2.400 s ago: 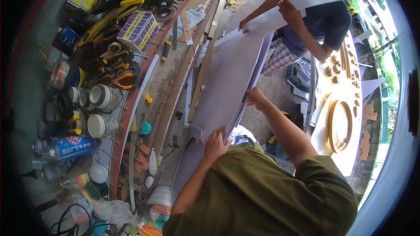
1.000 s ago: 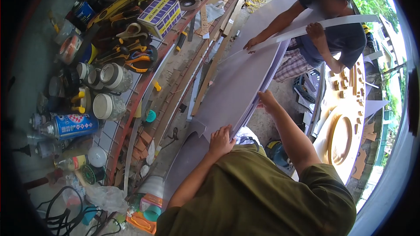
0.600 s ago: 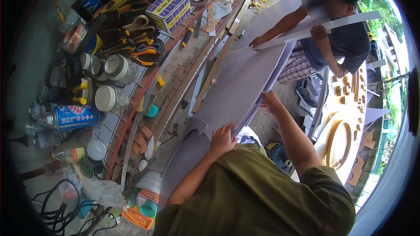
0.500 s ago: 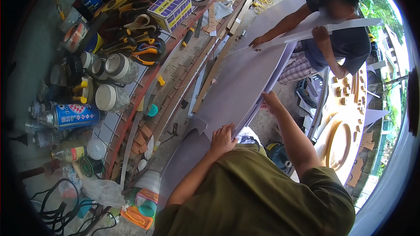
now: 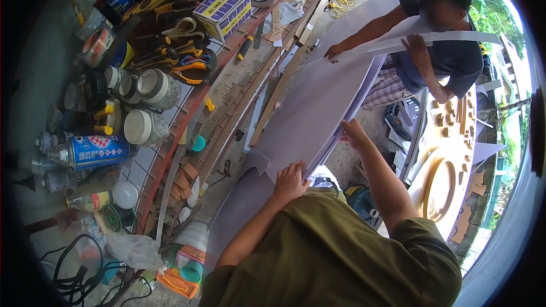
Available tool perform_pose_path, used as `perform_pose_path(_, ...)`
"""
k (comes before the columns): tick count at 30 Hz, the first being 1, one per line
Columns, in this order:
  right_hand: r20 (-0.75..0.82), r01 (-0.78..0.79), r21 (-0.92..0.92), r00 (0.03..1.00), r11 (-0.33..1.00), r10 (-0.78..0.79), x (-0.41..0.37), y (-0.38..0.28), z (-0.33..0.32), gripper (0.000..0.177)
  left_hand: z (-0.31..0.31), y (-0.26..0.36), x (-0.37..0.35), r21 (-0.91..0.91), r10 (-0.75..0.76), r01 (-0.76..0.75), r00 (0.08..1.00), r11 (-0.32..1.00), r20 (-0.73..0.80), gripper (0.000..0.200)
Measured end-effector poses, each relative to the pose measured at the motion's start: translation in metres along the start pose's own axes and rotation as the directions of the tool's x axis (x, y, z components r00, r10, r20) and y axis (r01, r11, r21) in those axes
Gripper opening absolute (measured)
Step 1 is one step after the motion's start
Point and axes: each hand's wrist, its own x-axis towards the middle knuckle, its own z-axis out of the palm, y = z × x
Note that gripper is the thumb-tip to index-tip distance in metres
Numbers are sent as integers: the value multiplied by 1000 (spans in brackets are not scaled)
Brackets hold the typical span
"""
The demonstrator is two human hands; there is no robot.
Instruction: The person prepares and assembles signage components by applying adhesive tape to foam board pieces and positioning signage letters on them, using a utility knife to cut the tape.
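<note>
A large, pale greyish-purple sheet [image 5: 318, 113] stretches away from my body, with further sheet layers along its right edge. My left hand [image 5: 291, 182] lies on top of the sheet near its close end, fingers extended over the surface and thumb by the edge. Farther along, my right hand [image 5: 355, 134] is closed on the sheet's right edge; its fingertips are partly hidden. Across from me, a co-worker holds a long pale strip [image 5: 449, 37] with one hand [image 5: 418, 50] and rests the other hand [image 5: 334, 51] on the sheet.
To the left, a tiled bench [image 5: 142, 162] carries jars, a blue spray can [image 5: 99, 151], scissors [image 5: 185, 25] and a blind rivet box [image 5: 223, 11]. Wooden pieces lie on a board [image 5: 409, 204] at right, beside a dark crate [image 5: 398, 116]. Yellow cord [image 5: 342, 1] lies on the floor.
The co-worker's head has shifted slightly right, and the outer end of the pale strip has dipped a little. My hands have stayed in place on the sheet.
</note>
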Motion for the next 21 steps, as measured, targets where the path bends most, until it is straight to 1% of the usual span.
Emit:
perform_pose_path(4, -16, 14, 10, 1000, 1000, -14, -3, 0, 1, 37, -1, 1, 0, 0, 5, -5, 1000, 1000, -5, 72)
perform_pose_path(7, -15, 6, 52, 1000, 999, -5, 1, 3, -1, 35, -2, 2, 0, -4, 4, -4, 1000, 1000, 2, 72)
perform_pose_path(10, -25, 5, 51, 1000, 999, -3, 1, 4, 0, 35, -3, 2, 1, -4, 1, -1, 1000, 1000, 12, 72)
perform_pose_path(13, -6, 9, -9, 1000, 1000, -9, -4, -1, 0, 40, -1, 1, 1, -11, 1, -1, 1000, 1000, 11, 71)
perform_pose_path(16, -42, 2, 4, 999, 1000, -2, -8, -6, 4, 35, -4, 1, 1, 15, 9, -9, 1000, 1000, -6, 71)
perform_pose_path(19, -35, -14, -1, 999, 1000, 14, -4, -6, 5, 36, -9, 3, 2, 35, 15, -14, 1000, 999, -22, 70)
perform_pose_path(21, -58, -1, 2, 998, 1000, 1, -6, -8, 10, 36, -12, 4, 1, 40, 14, -13, 999, 999, -34, 68)
